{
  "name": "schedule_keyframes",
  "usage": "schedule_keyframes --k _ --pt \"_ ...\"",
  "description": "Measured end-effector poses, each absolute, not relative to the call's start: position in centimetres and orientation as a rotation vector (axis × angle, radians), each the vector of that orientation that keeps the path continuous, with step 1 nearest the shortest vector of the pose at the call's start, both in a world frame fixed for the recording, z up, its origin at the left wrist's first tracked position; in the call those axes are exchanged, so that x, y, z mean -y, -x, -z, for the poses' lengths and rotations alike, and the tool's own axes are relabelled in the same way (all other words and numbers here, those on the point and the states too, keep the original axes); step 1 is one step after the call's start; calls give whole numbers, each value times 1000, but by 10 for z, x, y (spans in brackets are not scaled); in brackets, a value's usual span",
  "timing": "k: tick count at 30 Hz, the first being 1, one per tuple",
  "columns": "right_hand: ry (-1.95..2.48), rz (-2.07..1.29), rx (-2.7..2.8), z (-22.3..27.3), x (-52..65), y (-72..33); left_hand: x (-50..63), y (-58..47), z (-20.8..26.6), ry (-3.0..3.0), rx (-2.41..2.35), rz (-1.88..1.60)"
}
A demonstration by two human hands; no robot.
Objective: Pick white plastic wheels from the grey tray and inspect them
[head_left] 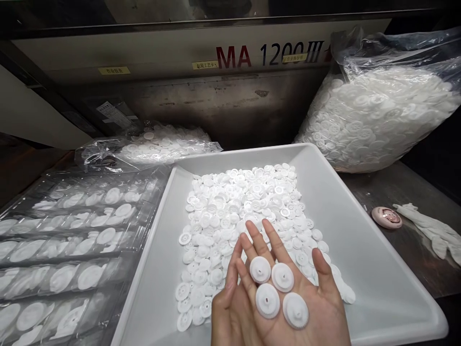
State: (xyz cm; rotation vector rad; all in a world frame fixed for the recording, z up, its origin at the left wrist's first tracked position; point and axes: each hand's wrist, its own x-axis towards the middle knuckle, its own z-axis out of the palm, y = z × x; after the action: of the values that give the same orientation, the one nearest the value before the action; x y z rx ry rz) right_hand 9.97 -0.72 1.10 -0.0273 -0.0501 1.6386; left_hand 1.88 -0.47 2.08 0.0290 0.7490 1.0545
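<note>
My right hand [320, 310] is palm up over the tray, fingers spread, with several small white plastic gears [267, 301] lying on its palm and fingers. Each gear is a toothed disc with a short hub standing up in the middle. Pressed against its left side is my left hand [229, 315], fingers stretched out and partly hidden behind the right. Below both hands, a wide heap of similar white gears [234, 202] covers the floor of the light grey tray [360, 250].
Left of the tray, clear compartment trays [133, 230] hold rows of white discs. Bags of white parts stand behind: a low bag [162, 146] and a large bag [374, 120]. A pink oval object [387, 217] and a white glove [430, 230] lie at right. A machine panel [162, 53] closes the back.
</note>
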Motion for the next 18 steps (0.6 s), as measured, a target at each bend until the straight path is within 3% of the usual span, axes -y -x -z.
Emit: schedule_keyframes --k 10,18 --pt "63 -1654 52 -10 9 -98 8 -15 -31 -74 -809 -1053" --pt "217 -1632 185 -10 9 -103 -4 -19 -30 -29 -973 -1387"
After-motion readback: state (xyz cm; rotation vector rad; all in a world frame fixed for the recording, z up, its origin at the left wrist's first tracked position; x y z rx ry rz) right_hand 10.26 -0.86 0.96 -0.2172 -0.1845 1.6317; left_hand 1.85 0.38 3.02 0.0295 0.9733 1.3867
